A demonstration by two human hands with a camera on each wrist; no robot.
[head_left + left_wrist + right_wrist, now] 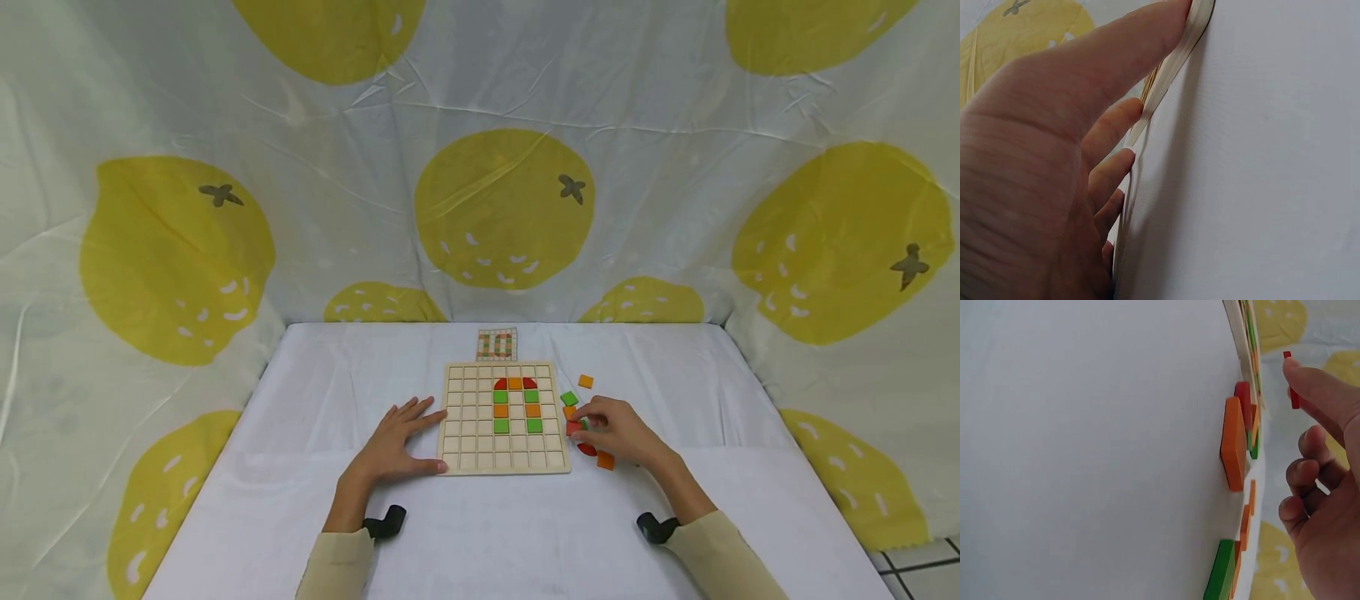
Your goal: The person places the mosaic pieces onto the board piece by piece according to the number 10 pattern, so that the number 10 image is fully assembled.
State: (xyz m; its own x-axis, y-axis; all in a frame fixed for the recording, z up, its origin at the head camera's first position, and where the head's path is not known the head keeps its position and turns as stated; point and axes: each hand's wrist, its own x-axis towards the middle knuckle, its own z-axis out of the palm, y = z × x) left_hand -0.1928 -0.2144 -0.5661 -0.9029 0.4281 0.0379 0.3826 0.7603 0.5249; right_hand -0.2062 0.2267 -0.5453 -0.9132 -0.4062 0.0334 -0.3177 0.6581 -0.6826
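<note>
A wooden grid board (pixel 467 448) lies on the table, with red, orange and green tiles set in an arch on its upper right part. At its left edge rests my left hand (pixel 396 443), fingers spread, thumb at the near corner; the left wrist view shows the thumb and fingertips along the board's edge (pixel 1175 59). Just right of the board, my right hand (pixel 621 429) pinches a red tile (pixel 1295 399) between thumb and forefinger. In the right wrist view the tile is seen edge-on, above the table, and the other fingers are curled.
Loose tiles lie beside the board's right side, among them a green tile (pixel 569 398), an orange tile (pixel 586 381), a red rounded tile (pixel 587 449) and another orange tile (pixel 605 461). A pattern card (pixel 497 343) lies behind the board. A lemon-print curtain (pixel 645 208) hangs at the back.
</note>
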